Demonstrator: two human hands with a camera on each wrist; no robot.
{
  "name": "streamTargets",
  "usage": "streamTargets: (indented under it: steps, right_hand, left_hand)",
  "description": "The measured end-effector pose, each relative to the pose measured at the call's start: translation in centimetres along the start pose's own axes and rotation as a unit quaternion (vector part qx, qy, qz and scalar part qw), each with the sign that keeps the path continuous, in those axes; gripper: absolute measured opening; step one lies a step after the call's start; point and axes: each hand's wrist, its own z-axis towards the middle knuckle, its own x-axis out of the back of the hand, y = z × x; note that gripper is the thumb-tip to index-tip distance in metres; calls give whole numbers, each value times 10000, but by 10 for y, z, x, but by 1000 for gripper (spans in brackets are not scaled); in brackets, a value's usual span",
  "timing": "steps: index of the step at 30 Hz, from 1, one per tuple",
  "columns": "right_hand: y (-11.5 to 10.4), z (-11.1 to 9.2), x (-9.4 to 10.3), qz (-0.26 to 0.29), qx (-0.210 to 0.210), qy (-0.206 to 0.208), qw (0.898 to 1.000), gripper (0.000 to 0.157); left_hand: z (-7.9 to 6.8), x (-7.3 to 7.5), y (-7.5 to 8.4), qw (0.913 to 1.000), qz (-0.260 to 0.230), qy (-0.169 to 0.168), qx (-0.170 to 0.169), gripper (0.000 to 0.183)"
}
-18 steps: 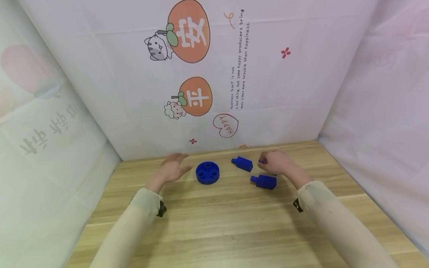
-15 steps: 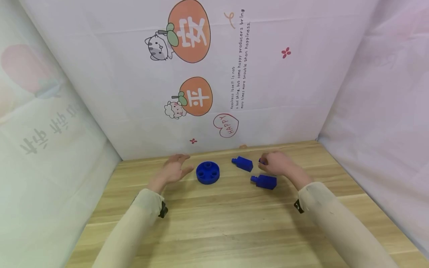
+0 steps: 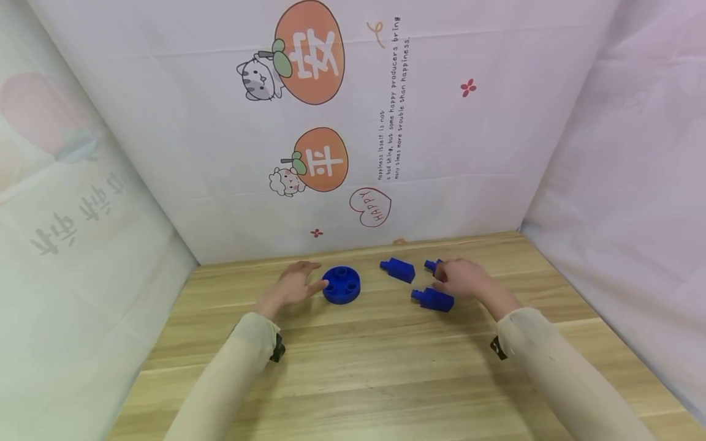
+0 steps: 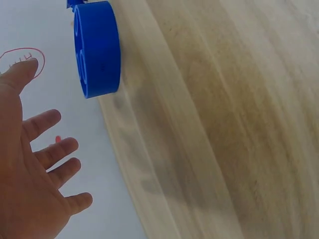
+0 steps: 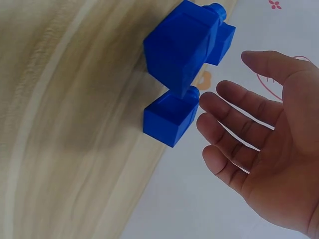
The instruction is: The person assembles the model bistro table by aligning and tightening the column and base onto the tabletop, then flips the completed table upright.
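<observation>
- Since approx half a sec ago: L hand [image 3: 292, 286] has slid toward the round blue base [image 3: 341, 286], and R hand [image 3: 464, 279] has shifted back a bit, so more of the far-right block [image 3: 431, 266] shows. Base + blocks look unmoved.
- R hand: fingers loosely bent, nothing gripped afaict. It's over the far-right block; touching or not, can't tell.
- L hand: fingers spread, holding nothing. Thumb's right by the base's rim in head view, but the wrist cam shows a gap.
- Base: flat on the table [image 3: 353, 367], 3 sockets facing up, none filled.
- Further out: near block [image 3: 437, 300] lies just beside R hand, far-left block [image 3: 401, 270] between base and R hand. Necks all point left.
- Risk imo: R fingers closing could bump the near block, bc it's so close.
- Pinching only the narrow neck could let the block swivel.
- L thumb could shove the base if it lands off-center, since nothing visible pins it.
</observation>
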Motion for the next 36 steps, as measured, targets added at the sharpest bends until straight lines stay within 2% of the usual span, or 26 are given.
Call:
streamTargets:
  steps: [14,27,31,36]
  right_hand:
    - [3,-9,-9,150,-252,-396,9988,48]
    - [4,-14,-17,365,-472,-648,9961,48]
    - [6,-13,-20,402,-529,-667,9956,50]
    - [7,-12,-21,549,-538,-543,9956,41]
  left_hand:
    - [4,-19,-1,9993,-96,-280,232,76]
    - [7,-24,3,9990,2,-348,280,80]
    - [8,-25,6,9990,-97,-349,272,82]
    - [9,-26,9,9987,-210,-360,304,85]
